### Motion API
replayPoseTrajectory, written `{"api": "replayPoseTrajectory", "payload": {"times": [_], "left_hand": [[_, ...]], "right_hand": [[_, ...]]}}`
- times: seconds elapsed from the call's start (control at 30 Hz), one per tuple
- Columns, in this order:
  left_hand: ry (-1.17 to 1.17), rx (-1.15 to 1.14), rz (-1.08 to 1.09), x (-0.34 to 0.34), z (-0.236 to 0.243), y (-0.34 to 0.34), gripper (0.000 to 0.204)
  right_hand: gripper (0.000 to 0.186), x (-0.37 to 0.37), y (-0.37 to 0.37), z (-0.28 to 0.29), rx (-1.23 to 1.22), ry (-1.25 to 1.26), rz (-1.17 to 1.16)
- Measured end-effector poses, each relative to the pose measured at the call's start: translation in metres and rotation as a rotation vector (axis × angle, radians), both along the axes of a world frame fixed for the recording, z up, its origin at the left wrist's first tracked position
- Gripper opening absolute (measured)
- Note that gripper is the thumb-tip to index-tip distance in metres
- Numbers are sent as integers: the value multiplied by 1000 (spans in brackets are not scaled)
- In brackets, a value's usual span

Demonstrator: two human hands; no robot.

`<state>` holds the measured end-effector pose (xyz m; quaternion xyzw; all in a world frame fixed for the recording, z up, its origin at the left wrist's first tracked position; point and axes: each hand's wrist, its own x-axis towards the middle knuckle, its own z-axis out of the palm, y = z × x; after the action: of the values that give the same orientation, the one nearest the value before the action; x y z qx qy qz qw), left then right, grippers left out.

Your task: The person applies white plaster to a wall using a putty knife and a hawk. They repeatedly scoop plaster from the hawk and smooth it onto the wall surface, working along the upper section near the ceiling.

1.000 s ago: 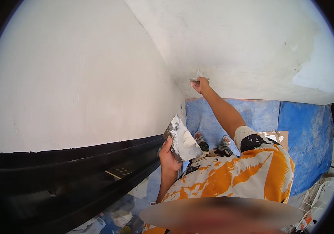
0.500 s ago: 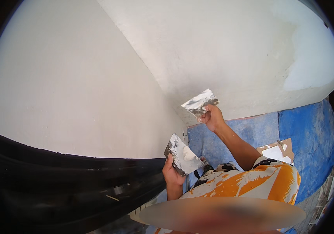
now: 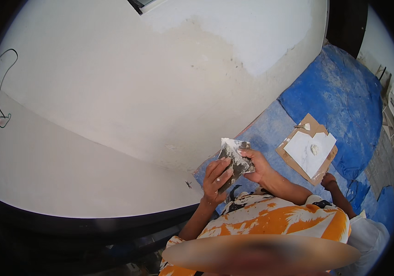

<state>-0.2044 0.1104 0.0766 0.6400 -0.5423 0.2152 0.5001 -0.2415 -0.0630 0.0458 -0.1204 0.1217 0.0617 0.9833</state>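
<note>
My left hand is closed on a flat, thin putty blade, grey and smeared with white putty. My right hand grips another putty blade, its thumb lying on the smeared face. The two blades are brought together in front of my chest and overlap, so I cannot tell where one ends and the other begins. White putty clings along the upper edge, and specks of it dot my left fingers.
A pale wall with a whiter patch rises ahead. Blue sheeting covers the floor. On it lies a brown board with a white sheet and a putty lump. Another person's hand is beside it. A wire hangs far left.
My hands, held apart before, have come together with their blades. The view has swung right, bringing more of the board and another person's hand into sight.
</note>
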Motion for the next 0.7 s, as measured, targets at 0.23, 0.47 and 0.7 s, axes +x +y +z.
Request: {"api": "replayPoseTrajectory", "payload": {"times": [0.23,0.47,0.7], "left_hand": [[616,176,206,-23,-44,-93,24],[1839,-362,-269,9,-46,-152,33],[1759,-212,-260,68,-45,-173,34]], "right_hand": [[34,-81,-144,9,-255,-59,-310],[42,-83,-147,29,-1570,-650,-421],[54,-30,-196,-14,-2237,-376,-280]]}}
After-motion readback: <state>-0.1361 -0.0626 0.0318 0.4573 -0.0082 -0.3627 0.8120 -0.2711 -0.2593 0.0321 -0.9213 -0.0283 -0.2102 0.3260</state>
